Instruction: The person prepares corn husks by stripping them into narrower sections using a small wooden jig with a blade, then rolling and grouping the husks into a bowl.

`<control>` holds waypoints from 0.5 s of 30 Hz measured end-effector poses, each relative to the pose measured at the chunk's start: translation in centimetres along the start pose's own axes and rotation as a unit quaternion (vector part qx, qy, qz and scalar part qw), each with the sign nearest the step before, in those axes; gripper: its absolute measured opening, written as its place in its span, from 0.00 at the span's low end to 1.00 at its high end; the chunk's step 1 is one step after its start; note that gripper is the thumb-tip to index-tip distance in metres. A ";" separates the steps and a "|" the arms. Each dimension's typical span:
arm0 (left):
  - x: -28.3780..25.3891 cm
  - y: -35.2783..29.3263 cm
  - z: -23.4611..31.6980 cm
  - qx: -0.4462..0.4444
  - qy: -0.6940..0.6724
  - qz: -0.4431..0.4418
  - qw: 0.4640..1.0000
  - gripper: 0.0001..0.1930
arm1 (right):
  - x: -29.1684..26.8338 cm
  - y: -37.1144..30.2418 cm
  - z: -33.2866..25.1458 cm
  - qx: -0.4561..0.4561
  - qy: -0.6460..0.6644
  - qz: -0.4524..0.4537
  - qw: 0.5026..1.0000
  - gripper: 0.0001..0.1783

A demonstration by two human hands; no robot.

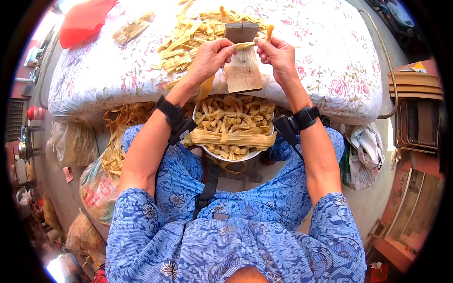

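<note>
Between my two hands a pale yellow strip of dried corn husk (pixel 245 45) is stretched level above a wooden board (pixel 244 78). My left hand (pixel 214 56) pinches its left end between thumb and fingers. At the other end my right hand (pixel 278 55) is closed on it, with a bit of husk sticking up past the fingers. The board, with a darker upright block (pixel 240 31) at its far end, rests on a flowered cloth (pixel 330 56). Left of the board lies a heap of husk strips (pixel 181 45). Below, a white-rimmed basin (pixel 272 123) is full of folded husk pieces (pixel 236 113).
A long husk bundle (pixel 236 138) lies across the basin, between my knees. Loose husks (pixel 113 151) and a clear plastic bag (pixel 96 188) are at the left. A red sheet (pixel 87 21) covers the far left corner. White bags (pixel 365 155) and stacked seats (pixel 417 89) stand right.
</note>
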State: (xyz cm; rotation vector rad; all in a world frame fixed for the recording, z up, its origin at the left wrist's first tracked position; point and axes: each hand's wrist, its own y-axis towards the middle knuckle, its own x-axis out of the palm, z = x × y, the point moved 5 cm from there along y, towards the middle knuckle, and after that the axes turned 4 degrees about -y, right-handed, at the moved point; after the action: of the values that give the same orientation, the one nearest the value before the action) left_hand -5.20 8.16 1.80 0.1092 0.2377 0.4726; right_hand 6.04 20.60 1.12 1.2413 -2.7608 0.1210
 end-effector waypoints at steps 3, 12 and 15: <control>-0.2 1.4 -2.0 0.029 0.078 0.038 0.996 0.08 | -0.4 1.5 2.1 -0.014 -0.036 0.032 0.999 0.07; -0.7 -0.7 -2.6 0.003 0.056 0.057 0.997 0.08 | 0.9 -2.4 1.2 -0.011 -0.242 -0.052 0.969 0.12; -0.2 -3.0 -1.1 0.011 0.075 0.014 0.997 0.07 | 1.2 -5.8 -0.7 -0.023 -0.414 -0.154 0.897 0.16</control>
State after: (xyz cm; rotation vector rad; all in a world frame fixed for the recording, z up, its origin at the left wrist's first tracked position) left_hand -4.37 5.48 0.33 0.0983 0.3889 0.5072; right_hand 9.68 15.94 2.08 2.0729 -3.0865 -0.6457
